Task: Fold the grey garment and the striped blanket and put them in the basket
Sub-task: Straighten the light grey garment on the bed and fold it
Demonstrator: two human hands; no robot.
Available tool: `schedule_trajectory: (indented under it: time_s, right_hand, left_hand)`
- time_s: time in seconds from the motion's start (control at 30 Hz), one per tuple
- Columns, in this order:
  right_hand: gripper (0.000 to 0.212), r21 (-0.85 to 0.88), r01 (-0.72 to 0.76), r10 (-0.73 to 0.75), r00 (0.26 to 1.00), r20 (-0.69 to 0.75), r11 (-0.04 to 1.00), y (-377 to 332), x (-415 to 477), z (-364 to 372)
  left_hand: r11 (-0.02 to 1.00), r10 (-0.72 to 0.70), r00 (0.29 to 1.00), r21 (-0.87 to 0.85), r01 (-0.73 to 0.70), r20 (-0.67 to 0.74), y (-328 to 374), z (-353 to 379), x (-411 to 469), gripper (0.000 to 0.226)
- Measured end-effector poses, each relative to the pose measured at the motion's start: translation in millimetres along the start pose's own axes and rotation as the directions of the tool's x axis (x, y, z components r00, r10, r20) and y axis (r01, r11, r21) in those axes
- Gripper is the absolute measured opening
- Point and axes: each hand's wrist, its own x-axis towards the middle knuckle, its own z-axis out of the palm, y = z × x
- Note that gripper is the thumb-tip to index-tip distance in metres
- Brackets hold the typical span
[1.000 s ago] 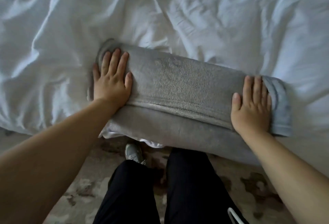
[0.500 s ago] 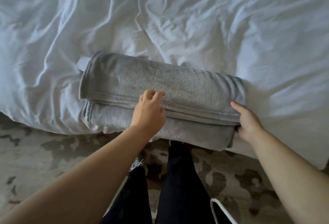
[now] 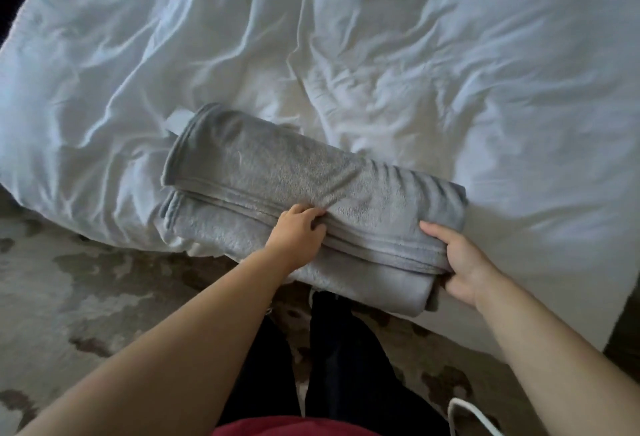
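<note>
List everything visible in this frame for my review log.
grey garment: one, grey, folded on the bed's near edge
label: one, white, at garment's left end
duvet: one, white, rumpled, covering the bed
rug: one, beige with brown patches, floor
curved object: one, white, bottom right, unidentifiable
trousers: one pair, black, bottom centre
top: one, red, bottom edge
left hand: one, pinches garment's middle fold
right hand: one, grips garment's right end
</note>
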Motion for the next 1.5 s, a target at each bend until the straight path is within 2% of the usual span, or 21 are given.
schedule_trajectory:
  time_s: [0.17, 0.23, 0.3, 0.4, 0.47, 0.57, 0.6, 0.63, 0.7, 0.8, 0.9, 0.93, 1.03, 1.1, 1.13, 1.17, 1.2, 1.27, 1.33, 1.4, 1.5]
  right_hand:
    - [0.024, -0.181, 0.035, -0.041, 0.999, -0.028, 0.983, -24, -38, 50]
    - [0.024, -0.263, 0.053, -0.072, 0.995, -0.063, 0.963, -36, -52, 80]
    - [0.016, -0.304, 0.086, -0.119, 0.989, -0.093, 0.949, -47, -62, 117]
    - [0.012, -0.353, 0.123, -0.162, 0.983, -0.084, 0.928, -54, -64, 188]
    - [0.015, -0.392, 0.154, -0.15, 0.988, 0.04, 0.907, -51, -61, 241]
    - [0.023, -0.5, 0.146, -0.037, 0.974, 0.221, 0.854, -39, -51, 306]
    - [0.028, -0.565, 0.15, -0.012, 0.971, 0.24, 0.811, -34, -47, 321]
    - [0.025, -0.645, 0.169, -0.009, 0.97, 0.243, 0.745, -28, -42, 331]
    - [0.009, -0.777, 0.218, -0.047, 0.971, 0.236, 0.59, -17, -33, 342]
    - [0.011, -0.858, 0.289, -0.12, 0.957, 0.263, 0.425, -9, -19, 342]
    - [0.048, -0.886, 0.396, -0.13, 0.918, 0.375, 0.241, -7, -8, 334]
    - [0.056, -0.884, 0.426, -0.131, 0.904, 0.407, 0.192, -9, -7, 330]
    - [0.058, -0.827, 0.56, -0.237, 0.799, 0.553, -0.042, -23, -6, 315]
    - [0.053, -0.798, 0.547, -0.435, 0.673, 0.599, -0.252, -41, 0, 305]
    - [0.054, -0.815, 0.491, -0.535, 0.62, 0.574, -0.307, -52, 3, 301]
    - [0.06, -0.856, 0.416, -0.604, 0.609, 0.513, -0.307, -64, 8, 298]
    - [0.072, -0.899, 0.357, -0.622, 0.652, 0.435, -0.254, -74, 12, 295]
    - [0.08, -0.926, 0.369, -0.49, 0.795, 0.359, -0.081, -93, 21, 293]
    - [0.043, -0.882, 0.469, -0.31, 0.845, 0.436, 0.04, -103, 26, 296]
    - [0.014, -0.789, 0.614, -0.279, 0.764, 0.582, 0.034, -109, 29, 302]
    - [0.016, -0.71, 0.696, -0.267, 0.668, 0.694, -0.107, -107, 44, 314]
  left_hand:
    - [0.966, 0.032, 0.999, -0.258, -0.024, 0.031, -14, -5, 4, 0.04]
    - [0.884, 0.008, 0.998, -0.466, 0.019, 0.055, -21, -9, 2, 0.036]
    - [0.722, -0.023, 0.993, -0.685, 0.095, 0.114, -29, -14, 1, 0.034]
    - [0.499, -0.016, 0.983, -0.851, 0.165, 0.181, -48, -25, -1, 0.031]
    - [0.255, -0.03, 0.979, -0.945, 0.204, 0.203, -67, -34, -8, 0.024]
    - [-0.248, -0.105, 0.974, -0.954, 0.168, 0.199, -103, -42, -26, 0.026]
    - [-0.345, -0.141, 0.967, -0.926, 0.153, 0.213, -117, -43, -33, 0.038]
    - [-0.38, -0.175, 0.957, -0.913, 0.15, 0.23, -131, -42, -38, 0.051]
    - [-0.344, -0.246, 0.942, -0.929, 0.136, 0.229, -153, -41, -47, 0.059]
    - [-0.278, -0.298, 0.946, -0.96, 0.041, 0.126, -165, -46, -55, 0.051]
    - [-0.168, -0.303, 0.953, -0.983, -0.072, -0.018, -151, -64, -59, 0.086]
    - [-0.127, -0.31, 0.948, -0.985, -0.112, -0.068, -143, -69, -57, 0.088]
    - [-0.007, -0.474, 0.861, -0.977, -0.214, -0.185, -119, -80, -46, 0.064]
    - [0.123, -0.594, 0.766, -0.969, -0.215, -0.246, -112, -85, -39, 0.035]
    - [0.209, -0.625, 0.728, -0.959, -0.191, -0.281, -110, -87, -38, 0.021]
    - [0.271, -0.649, 0.701, -0.951, -0.151, -0.296, -108, -88, -37, 0.015]
    - [0.284, -0.675, 0.679, -0.951, -0.121, -0.288, -107, -86, -34, 0.014]
    - [0.229, -0.715, 0.647, -0.963, -0.14, -0.264, -106, -83, -34, 0.014]
    - [0.101, -0.744, 0.629, -0.968, -0.23, -0.226, -106, -79, -34, 0.011]
    - [-0.062, -0.786, 0.598, -0.942, -0.33, -0.158, -110, -74, -36, 0.009]
    - [-0.149, -0.844, 0.533, -0.923, -0.355, -0.068, -120, -60, -32, 0.015]
